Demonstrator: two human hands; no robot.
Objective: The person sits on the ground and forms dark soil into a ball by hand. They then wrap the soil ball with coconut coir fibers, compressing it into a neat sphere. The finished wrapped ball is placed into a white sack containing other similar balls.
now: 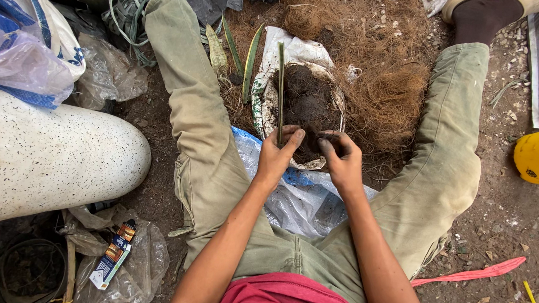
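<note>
Cutting of a long green leaf (280, 90), narrow and strap-like, stands nearly upright over a soil-filled bag (266, 102), its long axis running straight away from the person, tip pointing toward the feet and base down at the near edge of the soil. Left hand (275, 158) pinches the base of that leaf between thumb and fingers, so its fingers are closed on the stem. Right hand (343, 161) sits just beside it at the bag's near rim, fingers curled inward with dark soil (312, 104) on the tips; whether they grip a clump cannot be told. The white bag's rim is rolled down around the dark soil. Brown coconut fibre (384, 71) lies heaped behind and to the right of the bag. More green leaves (250, 58) lie flat on the ground left of it, pointing the same way. A clear plastic sheet (297, 202) rests between the person's outstretched legs, and a large speckled white pot (48, 158) lies on its side at far left.
</note>
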